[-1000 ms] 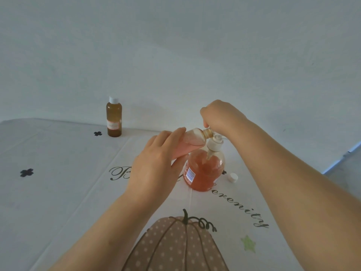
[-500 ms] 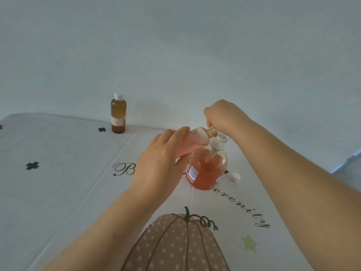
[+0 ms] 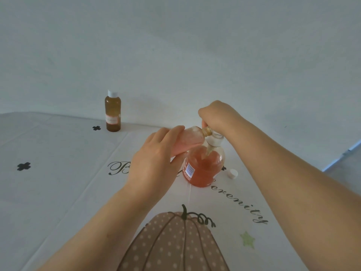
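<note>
Bottle, small and clear (image 3: 190, 139), holds pink liquid and lies tilted almost level above the counter (image 3: 58, 182), its open neck pointing right and meeting the pump (image 3: 214, 140) of the soap dispenser (image 3: 203, 167). Left hand (image 3: 154, 163) grips the small bottle's body, fingers wrapped over the top. Right hand (image 3: 218, 116) sits on the pump with fingers curled down round its top; the nozzle is hidden beneath it. The dispenser stands upright on the counter, partly filled with orange-pink liquid. White cap (image 3: 232, 173) lies on the counter just right of the dispenser. Brown bottle (image 3: 112, 112), capped white, stands upright well apart at the back left. Pumpkin print (image 3: 172, 241) marks the cloth nearest the camera.
</note>
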Demonstrator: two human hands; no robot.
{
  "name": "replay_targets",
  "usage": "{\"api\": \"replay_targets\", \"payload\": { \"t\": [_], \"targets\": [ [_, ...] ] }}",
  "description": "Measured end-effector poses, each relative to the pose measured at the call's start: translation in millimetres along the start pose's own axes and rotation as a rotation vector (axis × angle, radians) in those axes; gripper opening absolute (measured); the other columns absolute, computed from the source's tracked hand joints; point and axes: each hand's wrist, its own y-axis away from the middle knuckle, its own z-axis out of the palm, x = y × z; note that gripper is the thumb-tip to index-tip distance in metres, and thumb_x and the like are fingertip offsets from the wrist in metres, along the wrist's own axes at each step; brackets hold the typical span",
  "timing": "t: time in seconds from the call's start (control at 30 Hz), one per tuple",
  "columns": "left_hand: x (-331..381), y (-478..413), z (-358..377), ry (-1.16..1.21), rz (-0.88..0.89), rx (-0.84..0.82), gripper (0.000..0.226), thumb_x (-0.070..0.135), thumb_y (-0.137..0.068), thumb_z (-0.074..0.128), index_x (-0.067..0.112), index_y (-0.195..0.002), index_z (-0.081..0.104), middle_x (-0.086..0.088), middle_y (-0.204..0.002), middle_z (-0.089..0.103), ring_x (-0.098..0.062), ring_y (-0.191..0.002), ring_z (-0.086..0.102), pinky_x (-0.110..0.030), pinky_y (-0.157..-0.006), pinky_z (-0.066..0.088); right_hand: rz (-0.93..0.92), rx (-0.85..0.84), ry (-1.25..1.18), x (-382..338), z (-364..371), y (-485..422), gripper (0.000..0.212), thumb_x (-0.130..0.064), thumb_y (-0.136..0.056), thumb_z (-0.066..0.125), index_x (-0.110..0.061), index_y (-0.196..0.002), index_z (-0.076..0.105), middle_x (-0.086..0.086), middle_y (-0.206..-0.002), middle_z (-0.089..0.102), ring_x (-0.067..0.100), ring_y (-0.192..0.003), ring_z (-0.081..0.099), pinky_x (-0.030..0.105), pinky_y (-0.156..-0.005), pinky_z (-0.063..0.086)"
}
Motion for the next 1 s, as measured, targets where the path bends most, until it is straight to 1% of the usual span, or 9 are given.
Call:
{"api": "replay_targets", "payload": {
  "t": [0.07, 0.17, 0.3, 0.4, 0.5, 0.63, 0.8, 0.9, 1.0],
  "targets": [
    [-0.2, -0.7, 0.0, -0.007, 0.006, -0.003, 0.053, 0.026, -0.082, 0.072, 0.023, -0.131, 0.052, 0.006, -0.114, 0.061, -0.018, -0.099, 0.057, -0.035, -0.065, 0.052, 0.011, 0.017, -0.028, -0.2, -0.3, -0.8, 0.038, -0.005, -0.079, 0.044, -0.006, -0.101, 0.075, 0.009, -0.086, 0.07, 0.024, -0.066, 0.053, 0.03, -0.067, 0.042],
    [0.3, -0.9, -0.5, -0.005, 0.011, 0.014, 0.053, 0.025, -0.082, 0.073, 0.021, -0.131, 0.053, 0.006, -0.112, 0.061, -0.019, -0.097, 0.058, -0.033, -0.064, 0.05, -0.005, 0.045, -0.041, 2.6, -1.1, -1.7, 0.037, -0.009, -0.078, 0.044, -0.007, -0.098, 0.075, 0.009, -0.091, 0.074, 0.024, -0.065, 0.054, 0.03, -0.066, 0.043],
    [2.4, -0.4, -1.3, 0.009, 0.023, 0.04, 0.053, 0.025, -0.082, 0.072, 0.023, -0.132, 0.053, 0.007, -0.11, 0.061, -0.017, -0.095, 0.057, -0.034, -0.06, 0.051, -0.049, 0.08, -0.082, 3.2, -7.0, -1.1, 0.037, -0.017, -0.081, 0.043, -0.005, -0.097, 0.073, 0.006, -0.08, 0.067, 0.023, -0.063, 0.054, 0.03, -0.063, 0.041],
    [3.2, 0.1, -1.7, 0.027, 0.029, 0.049, 0.053, 0.025, -0.083, 0.072, 0.024, -0.132, 0.052, 0.009, -0.11, 0.06, -0.015, -0.095, 0.056, -0.034, -0.061, 0.051, -0.068, 0.092, -0.042, 2.6, -13.6, 1.1, 0.035, -0.017, -0.081, 0.043, -0.006, -0.097, 0.073, 0.006, -0.086, 0.07, 0.022, -0.066, 0.053, 0.029, -0.063, 0.039],
    [3.0, -0.7, -1.9, 0.029, 0.032, 0.059, 0.054, 0.024, -0.082, 0.073, 0.025, -0.133, 0.052, 0.009, -0.11, 0.06, -0.014, -0.095, 0.056, -0.032, -0.061, 0.05, -0.073, 0.101, -0.008, 0.5, -16.1, 2.7, 0.032, -0.016, -0.083, 0.044, -0.008, -0.095, 0.072, 0.004, -0.084, 0.066, 0.022, -0.066, 0.054, 0.028, -0.06, 0.037],
    [3.0, -0.8, -1.6, 0.012, 0.033, 0.074, 0.054, 0.024, -0.082, 0.073, 0.024, -0.132, 0.053, 0.008, -0.109, 0.061, -0.015, -0.093, 0.057, -0.032, -0.058, 0.05, -0.029, 0.097, -0.008, -1.6, -13.7, 0.1, 0.032, -0.013, -0.083, 0.045, -0.008, -0.097, 0.074, 0.007, -0.092, 0.073, 0.023, -0.064, 0.056, 0.026, -0.058, 0.038],
    [-0.2, -2.4, -2.3, -0.02, 0.042, 0.07, 0.053, 0.021, -0.079, 0.075, 0.022, -0.129, 0.056, 0.006, -0.108, 0.062, -0.019, -0.093, 0.057, -0.032, -0.059, 0.05, -0.015, 0.063, -0.023, -0.3, -3.6, -3.9, 0.036, -0.01, -0.081, 0.044, -0.007, -0.1, 0.074, 0.005, -0.08, 0.067, 0.024, -0.064, 0.052, 0.028, -0.061, 0.038],
    [0.1, -3.0, -3.0, -0.043, 0.048, 0.069, 0.054, 0.02, -0.078, 0.076, 0.021, -0.128, 0.057, 0.005, -0.107, 0.063, -0.018, -0.093, 0.057, -0.029, -0.059, 0.048, -0.02, 0.066, -0.024, 1.2, -2.8, -4.1, 0.036, -0.01, -0.082, 0.043, -0.007, -0.101, 0.074, 0.006, -0.088, 0.071, 0.024, -0.066, 0.052, 0.029, -0.063, 0.039],
    [0.1, -2.1, -1.9, -0.03, 0.042, 0.057, 0.054, 0.022, -0.08, 0.075, 0.022, -0.13, 0.055, 0.006, -0.109, 0.062, -0.018, -0.094, 0.057, -0.031, -0.06, 0.049, -0.028, 0.068, -0.053, 3.4, -2.8, -3.6, 0.036, -0.011, -0.082, 0.043, -0.006, -0.1, 0.073, 0.008, -0.1, 0.074, 0.024, -0.068, 0.053, 0.03, -0.066, 0.04]
  ]
}}
